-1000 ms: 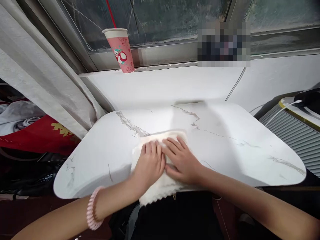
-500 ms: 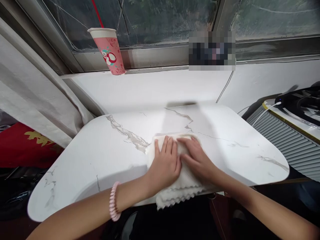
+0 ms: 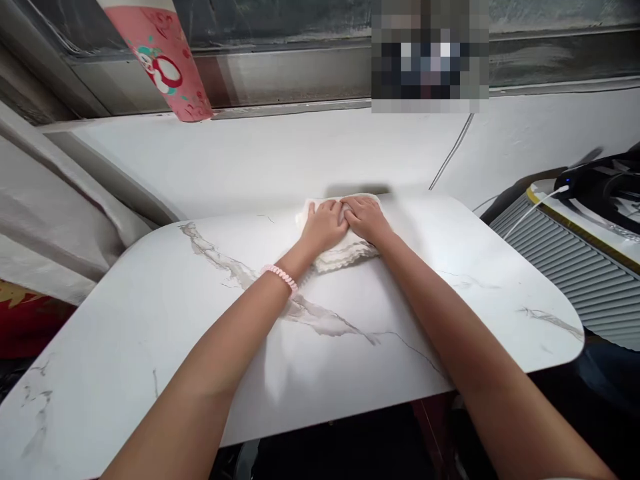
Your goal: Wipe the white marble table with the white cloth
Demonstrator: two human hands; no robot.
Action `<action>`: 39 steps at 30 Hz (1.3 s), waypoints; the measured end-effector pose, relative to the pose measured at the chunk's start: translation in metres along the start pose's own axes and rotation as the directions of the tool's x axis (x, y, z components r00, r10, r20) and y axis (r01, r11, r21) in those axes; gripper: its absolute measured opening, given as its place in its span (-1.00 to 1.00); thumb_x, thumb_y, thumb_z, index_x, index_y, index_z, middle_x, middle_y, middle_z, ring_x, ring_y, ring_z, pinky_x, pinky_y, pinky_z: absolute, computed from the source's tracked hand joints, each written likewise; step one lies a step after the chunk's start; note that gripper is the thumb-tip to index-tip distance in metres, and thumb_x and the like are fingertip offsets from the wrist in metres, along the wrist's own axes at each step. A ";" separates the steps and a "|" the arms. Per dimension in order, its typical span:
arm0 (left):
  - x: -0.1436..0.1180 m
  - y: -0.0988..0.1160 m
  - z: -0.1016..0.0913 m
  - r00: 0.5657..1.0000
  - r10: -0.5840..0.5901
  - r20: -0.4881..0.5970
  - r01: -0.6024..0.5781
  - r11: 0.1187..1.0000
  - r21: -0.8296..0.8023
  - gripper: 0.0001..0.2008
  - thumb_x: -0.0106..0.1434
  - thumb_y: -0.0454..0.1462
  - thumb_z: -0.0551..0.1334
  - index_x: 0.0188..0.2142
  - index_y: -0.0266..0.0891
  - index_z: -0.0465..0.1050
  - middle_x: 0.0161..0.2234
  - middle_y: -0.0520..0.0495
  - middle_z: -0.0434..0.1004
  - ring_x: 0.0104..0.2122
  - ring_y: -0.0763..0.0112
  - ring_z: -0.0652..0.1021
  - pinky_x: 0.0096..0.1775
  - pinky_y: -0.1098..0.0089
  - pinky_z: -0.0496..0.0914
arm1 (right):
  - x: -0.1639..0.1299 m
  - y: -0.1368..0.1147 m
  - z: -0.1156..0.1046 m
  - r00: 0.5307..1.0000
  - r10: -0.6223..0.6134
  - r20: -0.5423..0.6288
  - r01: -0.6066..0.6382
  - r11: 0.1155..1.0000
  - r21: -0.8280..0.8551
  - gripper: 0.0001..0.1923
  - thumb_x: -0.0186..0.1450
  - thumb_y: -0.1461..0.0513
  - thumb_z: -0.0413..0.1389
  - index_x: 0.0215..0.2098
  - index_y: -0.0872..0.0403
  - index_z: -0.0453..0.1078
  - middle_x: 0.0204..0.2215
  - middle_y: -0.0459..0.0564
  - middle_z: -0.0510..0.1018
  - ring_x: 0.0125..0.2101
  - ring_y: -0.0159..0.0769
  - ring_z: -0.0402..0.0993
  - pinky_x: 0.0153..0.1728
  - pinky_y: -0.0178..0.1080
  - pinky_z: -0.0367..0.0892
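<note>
A folded white cloth (image 3: 345, 255) with a scalloped edge lies near the far edge of the white marble-patterned table (image 3: 125, 320). My left hand (image 3: 324, 225) rests palm down on the cloth's left part, fingers stretched forward. Beside it, my right hand (image 3: 364, 217) lies on the right part with its fingers pointing forward and left. The two hands nearly meet at the thumbs, and both press the cloth from above rather than clasp it. A pink coiled band (image 3: 281, 277) circles my left wrist. Much of the cloth is hidden under the hands.
A pink paper cup (image 3: 163, 70) stands on the window ledge (image 3: 280, 110) at the left. A pale curtain (image 3: 40, 213) hangs at the left side. To the right is a grey ribbed cabinet (image 3: 575, 273) with a white cable (image 3: 535, 217). A blurred patch covers something by the window.
Both hands have slid the cloth forward across the table, from the near edge to the far edge by the wall. My arms are now stretched out. The view has tilted down slightly.
</note>
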State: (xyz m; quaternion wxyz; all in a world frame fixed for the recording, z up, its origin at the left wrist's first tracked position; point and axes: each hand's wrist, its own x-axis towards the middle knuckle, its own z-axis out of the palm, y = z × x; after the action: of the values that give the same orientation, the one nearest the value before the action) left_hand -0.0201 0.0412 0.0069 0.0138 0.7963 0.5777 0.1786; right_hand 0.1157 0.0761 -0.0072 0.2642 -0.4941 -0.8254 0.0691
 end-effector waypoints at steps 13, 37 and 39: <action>0.048 0.002 0.017 0.996 -0.067 -0.061 0.072 0.993 0.089 -0.64 0.39 -0.22 -0.04 0.08 -0.25 0.33 0.10 -0.28 0.43 0.13 0.06 0.39 0.23 0.00 0.09 | 0.033 0.036 -0.003 1.000 0.017 0.024 -0.016 0.999 -0.047 -0.53 0.37 0.26 -0.17 0.17 0.07 0.35 0.12 0.09 0.41 0.15 -0.09 0.23 0.20 -0.05 0.08; -0.065 0.133 0.019 0.997 0.064 0.039 -0.063 0.998 -0.021 -0.46 0.43 -0.21 -0.17 0.28 -0.46 0.15 0.31 -0.34 0.19 0.32 0.09 0.16 0.32 -0.07 -0.10 | -0.150 0.044 -0.085 0.999 -0.033 0.022 0.035 0.996 -0.083 -0.51 0.42 0.08 -0.18 0.19 0.11 0.31 0.18 0.17 0.37 0.21 -0.04 0.21 0.21 0.06 0.10; -0.091 0.140 0.015 0.994 0.106 0.037 -0.105 0.994 -0.027 -0.45 0.43 -0.19 -0.17 0.28 -0.46 0.16 0.31 -0.36 0.18 0.32 0.06 0.17 0.31 -0.10 -0.07 | -0.178 0.031 -0.092 0.999 -0.036 0.006 0.036 0.997 -0.074 -0.51 0.43 0.05 -0.17 0.17 0.08 0.31 0.18 0.15 0.37 0.21 -0.05 0.21 0.22 0.06 0.11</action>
State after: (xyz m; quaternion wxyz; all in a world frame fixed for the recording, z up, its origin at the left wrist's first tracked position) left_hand 0.0882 -0.0868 0.0009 0.0252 0.8288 0.5322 0.1708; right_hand 0.2522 -0.0742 -0.0062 0.2448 -0.4884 -0.8368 0.0349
